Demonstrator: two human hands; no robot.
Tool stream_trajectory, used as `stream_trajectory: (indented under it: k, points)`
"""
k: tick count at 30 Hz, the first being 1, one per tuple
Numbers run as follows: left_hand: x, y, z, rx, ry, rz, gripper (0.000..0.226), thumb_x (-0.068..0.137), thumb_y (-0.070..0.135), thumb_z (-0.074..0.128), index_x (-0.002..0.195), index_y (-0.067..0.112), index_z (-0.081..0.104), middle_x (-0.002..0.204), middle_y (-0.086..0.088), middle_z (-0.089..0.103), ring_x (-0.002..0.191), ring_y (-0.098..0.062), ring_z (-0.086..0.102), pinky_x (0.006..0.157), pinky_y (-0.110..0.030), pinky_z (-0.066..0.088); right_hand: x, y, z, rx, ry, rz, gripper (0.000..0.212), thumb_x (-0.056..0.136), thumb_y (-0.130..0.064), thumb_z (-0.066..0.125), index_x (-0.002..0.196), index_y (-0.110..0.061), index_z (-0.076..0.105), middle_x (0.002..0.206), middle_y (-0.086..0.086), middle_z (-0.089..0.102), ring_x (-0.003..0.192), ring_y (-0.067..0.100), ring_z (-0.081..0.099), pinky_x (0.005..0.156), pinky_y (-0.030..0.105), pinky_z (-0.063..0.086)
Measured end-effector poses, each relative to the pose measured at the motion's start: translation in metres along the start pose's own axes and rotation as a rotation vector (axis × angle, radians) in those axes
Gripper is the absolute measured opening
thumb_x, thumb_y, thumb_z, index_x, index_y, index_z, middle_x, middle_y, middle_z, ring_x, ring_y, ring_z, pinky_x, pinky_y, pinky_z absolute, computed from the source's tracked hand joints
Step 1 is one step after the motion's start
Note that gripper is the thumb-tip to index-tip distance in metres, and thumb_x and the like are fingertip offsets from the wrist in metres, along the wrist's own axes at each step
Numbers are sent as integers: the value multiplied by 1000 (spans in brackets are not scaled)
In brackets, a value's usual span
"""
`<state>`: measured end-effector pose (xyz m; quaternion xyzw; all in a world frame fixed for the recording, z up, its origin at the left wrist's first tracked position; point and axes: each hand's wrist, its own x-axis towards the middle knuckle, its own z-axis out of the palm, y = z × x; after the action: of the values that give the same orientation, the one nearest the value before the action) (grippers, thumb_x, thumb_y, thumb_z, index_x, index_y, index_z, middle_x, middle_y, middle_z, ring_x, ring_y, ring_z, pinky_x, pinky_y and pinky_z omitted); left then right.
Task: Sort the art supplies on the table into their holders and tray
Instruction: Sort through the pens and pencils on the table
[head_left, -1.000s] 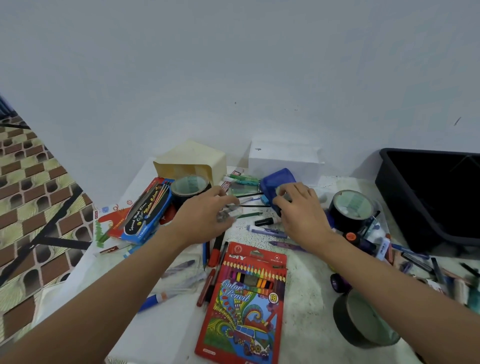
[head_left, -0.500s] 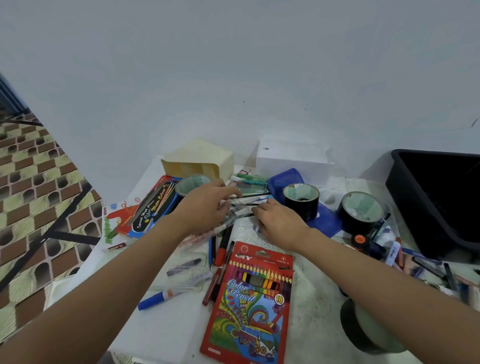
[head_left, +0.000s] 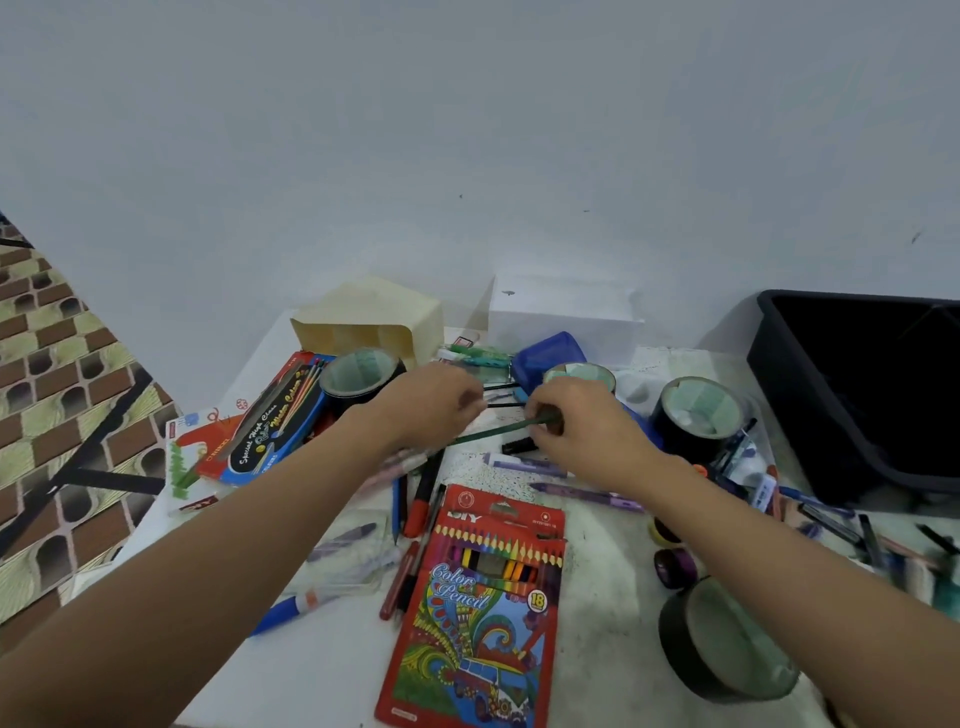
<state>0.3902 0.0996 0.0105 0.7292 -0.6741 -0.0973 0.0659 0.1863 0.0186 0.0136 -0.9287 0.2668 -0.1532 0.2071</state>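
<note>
My right hand (head_left: 587, 431) pinches a thin green pencil (head_left: 493, 430) that slants down to the left, just above the table. My left hand (head_left: 431, 405) has its fingers curled round a bundle of pens and pencils (head_left: 410, 460) whose ends stick out below it toward the left. Thin dark sticks (head_left: 501, 387) lie on the table between the two hands. A cream holder (head_left: 374, 325) lies on its side at the back. A white box (head_left: 563, 317) stands by the wall, and a black tray (head_left: 810, 405) sits at the right.
A red colour pencil pack (head_left: 483, 608) lies in front of my hands, a blue pencil box (head_left: 280, 415) at the left. Black tape rolls (head_left: 701, 415) stand around; one (head_left: 722, 639) sits near the front right. Loose pens (head_left: 831, 525) clutter the right side. The table's left edge drops to patterned floor.
My right hand has lifted a green pencil off the table and holds it near my left hand. My left hand still holds its bundle. The view shifted slightly.
</note>
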Motion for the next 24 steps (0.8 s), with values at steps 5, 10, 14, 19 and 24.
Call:
stream_trajectory:
  k: [5,10,14,19,24]
  points:
    - [4,4,4,-47,15,-62,15,96,24,58,94,19,72,88,9,67,75,-4,55,62,-12,35,-4,3,-24,651,151,402,10,81,-7,81,79,-14,73,79,1,71,67,16,64,60,25,50]
    - [13,8,14,4,-12,-227,5,88,22,66,89,18,68,90,3,65,84,-16,61,79,-36,58,-6,4,-26,940,297,513,8,91,-6,70,84,-7,65,79,8,60,62,17,58,49,28,43]
    - [18,17,14,112,-39,-281,9,85,20,62,94,18,63,92,-1,64,83,-21,63,75,-38,59,-8,2,-21,901,318,439,7,98,-11,62,98,-4,63,86,4,60,59,12,59,51,26,44]
    - [25,21,14,194,-17,-280,18,81,8,62,97,17,62,93,-2,63,85,-22,62,71,-33,55,-12,-6,-15,834,261,361,6,99,-14,62,96,-9,63,87,4,61,61,16,60,52,23,45]
    - [32,21,16,137,6,-185,12,82,8,61,91,16,62,91,-4,66,84,-23,63,70,-36,56,-20,-8,-11,840,233,297,11,102,-16,57,103,-6,62,86,10,58,66,20,60,53,18,45]
